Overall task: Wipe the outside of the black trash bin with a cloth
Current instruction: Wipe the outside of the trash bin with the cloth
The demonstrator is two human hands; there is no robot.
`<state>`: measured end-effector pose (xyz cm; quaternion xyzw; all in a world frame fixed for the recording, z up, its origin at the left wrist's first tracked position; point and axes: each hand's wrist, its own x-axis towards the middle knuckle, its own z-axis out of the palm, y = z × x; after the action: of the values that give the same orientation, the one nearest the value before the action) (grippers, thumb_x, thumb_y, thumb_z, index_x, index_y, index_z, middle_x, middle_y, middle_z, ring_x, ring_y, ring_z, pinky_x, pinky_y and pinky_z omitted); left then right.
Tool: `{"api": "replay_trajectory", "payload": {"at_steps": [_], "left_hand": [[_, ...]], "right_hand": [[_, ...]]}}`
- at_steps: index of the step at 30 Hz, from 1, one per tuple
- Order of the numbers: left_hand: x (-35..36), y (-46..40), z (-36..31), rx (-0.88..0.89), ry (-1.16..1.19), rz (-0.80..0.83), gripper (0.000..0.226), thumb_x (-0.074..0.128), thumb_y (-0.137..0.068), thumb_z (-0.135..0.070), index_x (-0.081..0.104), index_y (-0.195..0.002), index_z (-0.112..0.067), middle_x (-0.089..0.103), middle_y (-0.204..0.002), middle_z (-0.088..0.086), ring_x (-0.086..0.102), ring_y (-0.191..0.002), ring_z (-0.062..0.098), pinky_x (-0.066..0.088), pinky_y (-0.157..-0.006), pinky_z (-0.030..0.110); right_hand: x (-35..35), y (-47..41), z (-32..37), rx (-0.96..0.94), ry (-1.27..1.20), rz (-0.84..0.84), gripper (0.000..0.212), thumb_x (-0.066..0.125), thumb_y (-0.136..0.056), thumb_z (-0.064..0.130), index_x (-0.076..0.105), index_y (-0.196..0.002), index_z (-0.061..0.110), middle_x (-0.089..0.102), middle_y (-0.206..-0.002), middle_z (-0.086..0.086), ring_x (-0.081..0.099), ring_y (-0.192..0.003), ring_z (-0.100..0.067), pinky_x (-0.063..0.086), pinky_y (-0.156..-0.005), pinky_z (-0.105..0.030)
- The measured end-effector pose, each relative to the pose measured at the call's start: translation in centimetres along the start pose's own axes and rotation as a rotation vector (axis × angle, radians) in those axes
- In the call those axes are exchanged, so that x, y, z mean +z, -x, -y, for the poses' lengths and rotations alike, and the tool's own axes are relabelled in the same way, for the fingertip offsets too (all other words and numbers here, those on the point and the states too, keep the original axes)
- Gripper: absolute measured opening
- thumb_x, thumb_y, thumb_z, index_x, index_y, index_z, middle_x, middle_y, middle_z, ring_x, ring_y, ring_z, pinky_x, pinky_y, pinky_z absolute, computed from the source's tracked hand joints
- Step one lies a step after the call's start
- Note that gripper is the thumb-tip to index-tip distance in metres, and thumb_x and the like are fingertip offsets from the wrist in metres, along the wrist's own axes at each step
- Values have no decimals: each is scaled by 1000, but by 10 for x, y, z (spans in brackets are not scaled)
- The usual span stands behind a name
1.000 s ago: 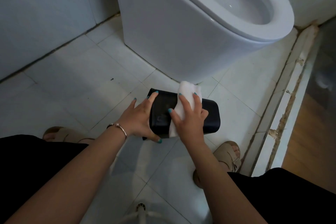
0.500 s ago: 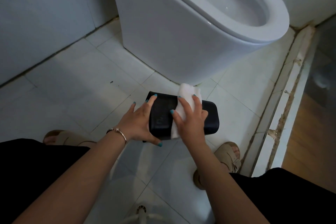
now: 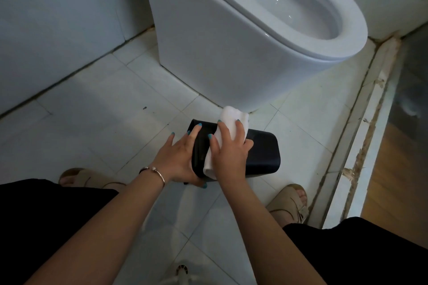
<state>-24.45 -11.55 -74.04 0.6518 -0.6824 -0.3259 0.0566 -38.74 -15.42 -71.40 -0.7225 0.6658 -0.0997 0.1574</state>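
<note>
1. White ceramic filled the top of the view: the toilet (image 3: 231, 37) stood on the tiled floor (image 3: 97, 122), its base just behind the work
2. The bin (image 3: 261, 155) lay on its side, near the toilet's foot and between the person's sandals (image 3: 289, 201); whether it touched the floor or was held just above it could not be told. Tipped that way, it seemed to offer a long wall upward for wiping
3. The left hand (image 3: 178, 159) gripped the bin's left end, fingers spread over the top edge and thumb hooked under the near edge, most likely to stop the bin rolling or sliding under the rubbing. A bracelet (image 3: 157, 172) sat on that wrist
4. The right hand (image 3: 229, 152) lay on the cloth (image 3: 234, 122), fingers fairly straight and pressing it flat against the upper wall, thumb out to the right; it pressed rather than clutched, probably so more cloth met the plastic
5. The cloth draped over the bin from far edge to near edge, a loose fold standing clear at the back. The right part of the wall was uncovered; by my judgement the wiping was mid-course, with other sides yet to turn up
</note>
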Motion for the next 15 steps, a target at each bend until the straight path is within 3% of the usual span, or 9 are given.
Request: {"api": "replay_trajectory", "payload": {"at_steps": [3,7,11,15], "left_hand": [[3,-1,-3,0,49,-14,152,75,-46,-75,-32,-143,-26,34,-154,-7,31,-141,9,3,-121,46],[3,-1,-6,15,22,13,150,73,-52,-73,-34,-143,-19,13,-161,-6,21,-145,9,2,-120,48],[2,2,-4,-18,23,-15,153,72,-42,-80,-31,-143,-29,25,-158,-3,22,-145,13,1,-120,48],[-2,4,-6,-8,72,-7,151,78,-44,-74,-26,-145,-33,24,-157,-2,23,-145,16,-1,-121,47]], "right_hand": [[4,-2,11,93,-12,-10,45,42,-97,50,38,-141,40,14,-157,0,29,-108,-30,40,-94,-37],[7,-1,28,76,-43,-12,44,44,-96,50,41,-139,40,14,-156,2,26,-109,-28,41,-91,-40],[1,-4,8,-46,-6,-8,44,45,-96,50,41,-139,40,17,-155,0,30,-108,-30,41,-92,-37],[-5,-8,-22,-5,23,-25,43,48,-96,48,44,-138,38,19,-155,0,32,-106,-31,40,-95,-39]]}}
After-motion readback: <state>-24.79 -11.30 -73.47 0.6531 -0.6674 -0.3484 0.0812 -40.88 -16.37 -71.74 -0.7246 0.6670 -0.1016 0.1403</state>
